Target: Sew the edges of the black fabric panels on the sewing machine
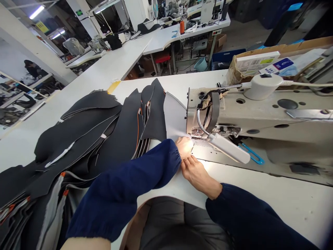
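Left grip (185,147): back uppermost, digits bent, tips not discernible. Right grip (196,172): nearer the body, back uppermost, fingers (191,160) curled together and meeting the near edge of the left grip. Left forearm (125,194): sleeved, extends leftward and bodyward from its grip. Right forearm (247,208): sleeved, extends rightward and bodyward; wrist (214,189) bare, just behind its grip.

On the long white desk (286,194) before you, stacked dark-grey, curved fabric pieces (75,139) lie to your left and a beige metal sewing machine (260,116) stands to your right. A blue looped plastic tool (251,151) lies beneath its arm; behind the machine sits an open brown cardboard box (232,69).
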`<move>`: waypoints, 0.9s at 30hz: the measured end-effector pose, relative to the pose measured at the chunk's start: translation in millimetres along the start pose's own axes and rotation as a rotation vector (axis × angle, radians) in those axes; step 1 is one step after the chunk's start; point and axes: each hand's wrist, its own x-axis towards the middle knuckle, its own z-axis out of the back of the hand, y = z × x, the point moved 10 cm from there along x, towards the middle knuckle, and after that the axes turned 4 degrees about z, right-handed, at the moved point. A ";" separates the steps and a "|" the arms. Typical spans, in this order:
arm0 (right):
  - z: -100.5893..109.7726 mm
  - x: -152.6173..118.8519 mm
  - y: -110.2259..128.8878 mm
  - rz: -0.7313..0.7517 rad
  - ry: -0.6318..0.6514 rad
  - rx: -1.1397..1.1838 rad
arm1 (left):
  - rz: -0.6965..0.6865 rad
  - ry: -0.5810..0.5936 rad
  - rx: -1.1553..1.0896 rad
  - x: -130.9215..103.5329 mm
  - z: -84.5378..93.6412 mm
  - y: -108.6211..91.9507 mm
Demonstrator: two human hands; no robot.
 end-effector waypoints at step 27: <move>-13.5 -19.8 -38.9 -0.140 -0.106 -0.008 | -0.021 -0.111 0.069 -34.7 -14.4 -2.4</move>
